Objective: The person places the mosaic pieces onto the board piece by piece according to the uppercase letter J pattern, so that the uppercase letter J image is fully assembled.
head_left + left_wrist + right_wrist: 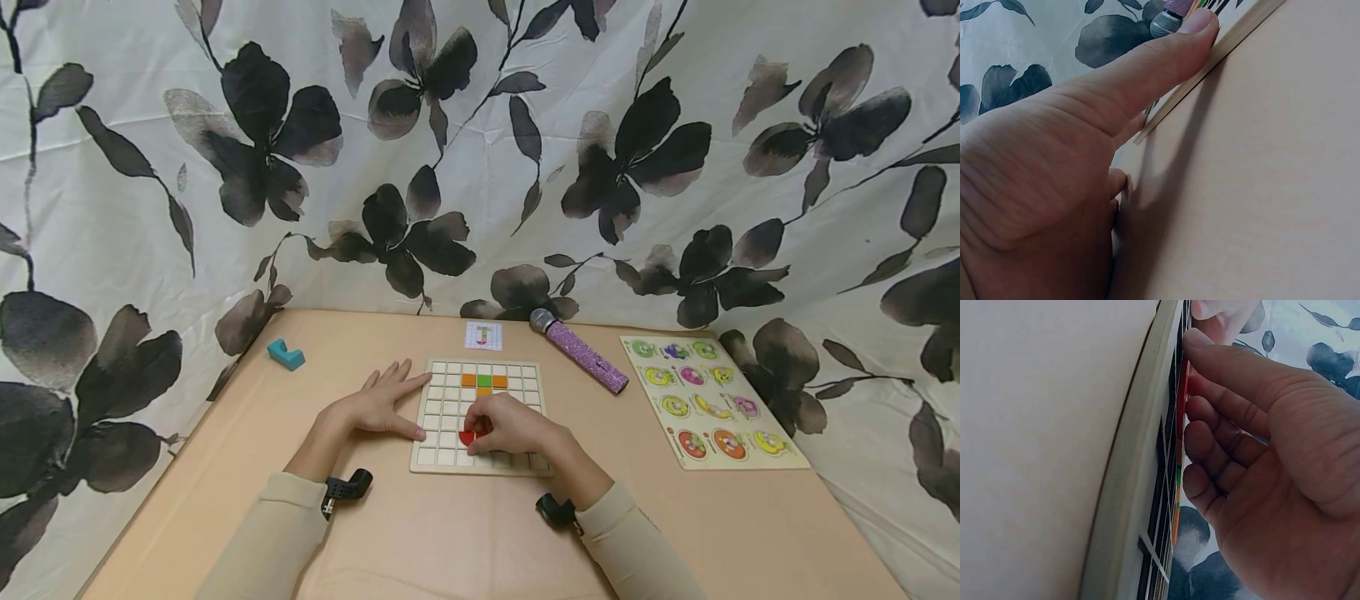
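Observation:
A pale square grid board (435, 457) lies flat in the middle of the table. My right hand (513, 423) is over its lower part, thumb and fingers pinching a red tile (467, 437) at the board's surface. In the right wrist view the red tile (1182, 394) shows edge-on by the fingertips. Near the board's top, a green tile (485, 381) sits between two orange tiles, with a yellow-orange tile (484, 391) just below it. My left hand (382, 404) lies spread at the board's left edge, its thumb (1194, 37) touching the rim.
Behind the board lies a small card (483, 336) with a coloured grid pattern. A glittery purple microphone (585, 358) lies to its right. Further right is a fruit picture board (712, 404). A teal angled block (286, 356) sits at the far left. Floral cloth (525, 208) hangs behind the table.

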{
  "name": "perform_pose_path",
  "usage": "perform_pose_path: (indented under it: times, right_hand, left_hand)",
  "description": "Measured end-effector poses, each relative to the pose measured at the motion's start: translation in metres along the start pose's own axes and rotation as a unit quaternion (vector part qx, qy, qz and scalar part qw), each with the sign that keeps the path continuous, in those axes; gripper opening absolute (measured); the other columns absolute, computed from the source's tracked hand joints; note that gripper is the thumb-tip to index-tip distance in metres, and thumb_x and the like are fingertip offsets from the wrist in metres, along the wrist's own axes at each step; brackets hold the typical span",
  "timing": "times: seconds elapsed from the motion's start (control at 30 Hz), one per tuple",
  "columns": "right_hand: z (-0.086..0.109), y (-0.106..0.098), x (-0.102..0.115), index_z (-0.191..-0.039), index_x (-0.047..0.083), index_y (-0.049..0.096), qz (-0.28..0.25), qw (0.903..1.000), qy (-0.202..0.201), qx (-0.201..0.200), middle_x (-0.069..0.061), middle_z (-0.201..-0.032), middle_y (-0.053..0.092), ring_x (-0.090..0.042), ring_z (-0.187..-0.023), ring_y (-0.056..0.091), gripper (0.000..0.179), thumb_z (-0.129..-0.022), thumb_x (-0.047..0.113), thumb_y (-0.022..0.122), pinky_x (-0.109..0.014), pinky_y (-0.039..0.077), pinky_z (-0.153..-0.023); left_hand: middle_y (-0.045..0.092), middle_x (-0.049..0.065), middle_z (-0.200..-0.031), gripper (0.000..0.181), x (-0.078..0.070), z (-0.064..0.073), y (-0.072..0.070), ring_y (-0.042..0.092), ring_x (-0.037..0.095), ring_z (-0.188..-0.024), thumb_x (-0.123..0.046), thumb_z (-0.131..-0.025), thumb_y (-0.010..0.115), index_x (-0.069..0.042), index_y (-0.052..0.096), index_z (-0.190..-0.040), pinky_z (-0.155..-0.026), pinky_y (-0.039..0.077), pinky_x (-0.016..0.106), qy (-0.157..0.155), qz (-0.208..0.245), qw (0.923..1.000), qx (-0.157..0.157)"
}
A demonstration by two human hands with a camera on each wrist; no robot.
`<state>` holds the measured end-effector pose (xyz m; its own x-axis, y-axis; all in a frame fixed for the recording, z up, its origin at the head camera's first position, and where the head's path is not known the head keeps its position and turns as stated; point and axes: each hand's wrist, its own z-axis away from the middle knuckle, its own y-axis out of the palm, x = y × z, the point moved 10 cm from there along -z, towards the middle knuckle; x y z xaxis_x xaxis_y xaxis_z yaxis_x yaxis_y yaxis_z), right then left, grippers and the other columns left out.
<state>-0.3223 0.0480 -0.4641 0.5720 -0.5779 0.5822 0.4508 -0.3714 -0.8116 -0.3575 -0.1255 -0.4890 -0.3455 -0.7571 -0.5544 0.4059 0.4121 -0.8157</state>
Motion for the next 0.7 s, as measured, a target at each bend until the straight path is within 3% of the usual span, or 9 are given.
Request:
perform_pose_path:
  times: [0.5, 0.7]
  right_hand:
    - [0.0, 0.001, 0.0, -0.094, 0.017, 0.074, 0.002, 1.0, 0.004, -0.002, 0.01, -0.079, 0.063, -0.004, -0.073, 0.055, 0.014, -0.088, 0.024, 0.085, -0.02, 0.049, -0.066]
    - [0.003, -0.009, 0.004, -0.102, 0.014, 0.076, 0.012, 0.9996, -0.004, -0.027, 0.009, -0.083, 0.064, -0.006, -0.078, 0.057, 0.015, -0.094, 0.026, 0.079, -0.022, 0.05, -0.071]
  left_hand:
    - [-0.001, 0.024, -0.174, 0.11, 0.001, 0.001, 0.001, -0.007, 0.045, -0.161, -0.063, -0.078, 0.083, -0.023, 0.03, -0.166, -0.127, -0.006, 0.066, 0.002, 0.002, 1.0, 0.004]
    - [0.001, 0.025, -0.174, 0.109, 0.0, 0.0, 0.0, -0.005, 0.046, -0.161, -0.063, -0.078, 0.082, -0.022, 0.031, -0.166, -0.127, -0.005, 0.067, -0.005, -0.003, 1.0, 0.003]
